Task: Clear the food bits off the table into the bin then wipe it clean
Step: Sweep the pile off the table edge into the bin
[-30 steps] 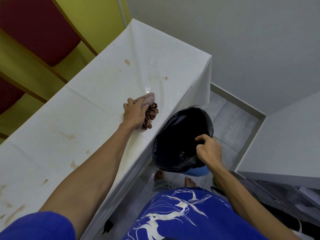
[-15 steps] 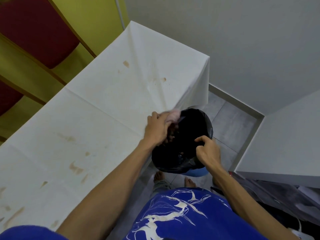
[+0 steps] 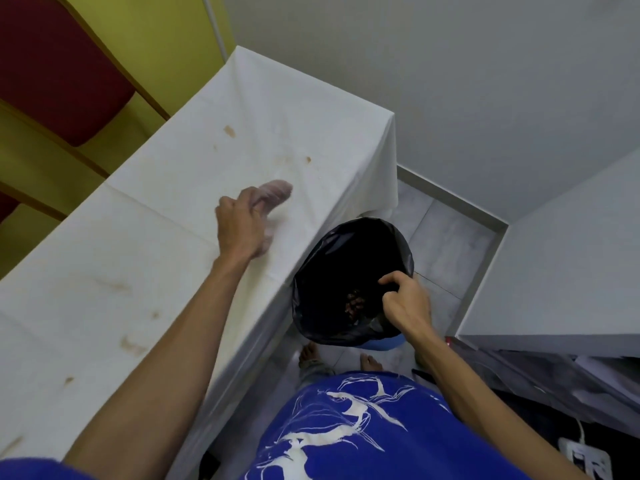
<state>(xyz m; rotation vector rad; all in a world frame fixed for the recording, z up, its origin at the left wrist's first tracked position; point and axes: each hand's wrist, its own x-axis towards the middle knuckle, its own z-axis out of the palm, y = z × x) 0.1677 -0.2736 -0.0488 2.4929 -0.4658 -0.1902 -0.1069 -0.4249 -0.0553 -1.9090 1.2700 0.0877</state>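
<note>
Gripping a pale pink rag [image 3: 277, 191], the left hand [image 3: 242, 233] is over the white-covered table [image 3: 145, 258], close to its right-hand edge. The rag is a soft, bunched wad, blurred in the picture. One end sticks out past the knuckles toward the far end of the table, and a paler part shows under the palm. The fingers are curled round it, the back of the hand faces up, and the bare forearm reaches out straight from the lower left corner. I cannot tell whether the rag touches the cloth.

The tablecloth is creased along its fold lines and carries brownish stains [image 3: 229, 131], some near the far end and fainter smears nearer the person.

The bin [image 3: 304, 317] is just beside the table's long edge, lower than the tabletop, above a grey tiled floor [image 3: 450, 237]. A glossy black liner is folded over its rim, and a strip of blue shows at its bottom. Inside, a small heap of brown food bits [image 3: 355, 303] lies against the dark liner. The right hand [image 3: 405, 306] holds the near rim of the liner, thumb and curled fingers pinching the plastic, wrist bent, arm coming in from the lower right. Two bare feet and a blue printed shirt [image 3: 346, 427] fill the bottom of the view.
</note>
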